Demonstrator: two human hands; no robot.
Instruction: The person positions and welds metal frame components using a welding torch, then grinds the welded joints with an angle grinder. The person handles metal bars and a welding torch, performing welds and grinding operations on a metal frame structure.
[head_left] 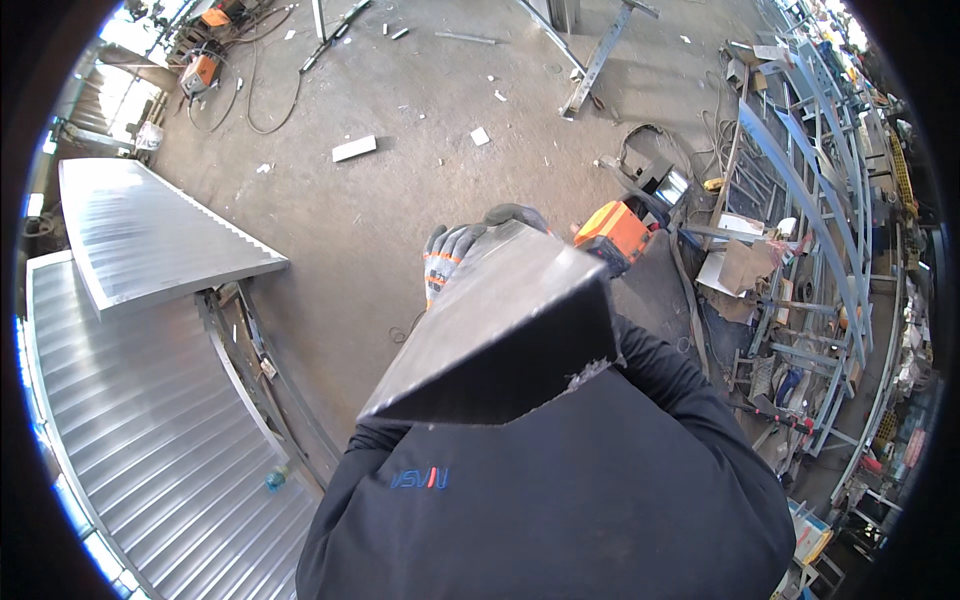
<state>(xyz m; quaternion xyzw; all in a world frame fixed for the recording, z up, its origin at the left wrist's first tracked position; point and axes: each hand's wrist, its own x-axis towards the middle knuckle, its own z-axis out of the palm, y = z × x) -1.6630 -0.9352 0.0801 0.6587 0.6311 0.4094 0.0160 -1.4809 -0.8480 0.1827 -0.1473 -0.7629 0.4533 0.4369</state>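
A grey metal piece (490, 300), like a wide hollow section or folded sheet, is in front of my chest. Its dark opening faces me, with a ragged patch on the lower right edge. My left hand (450, 258), in a grey glove with orange marks, grips its far left side, fingers wrapped against it. At the far end, my gloved right hand (517, 214) curls over the edge. The metal hides both palms and much of my forearms.
Ribbed metal panels (150, 400) rest on a frame at the left. An orange-and-black machine (615, 235) stands on the floor to the right. Beyond it are a rack of long metal bars (800, 200) and cables. A metal stand (600, 60) is ahead.
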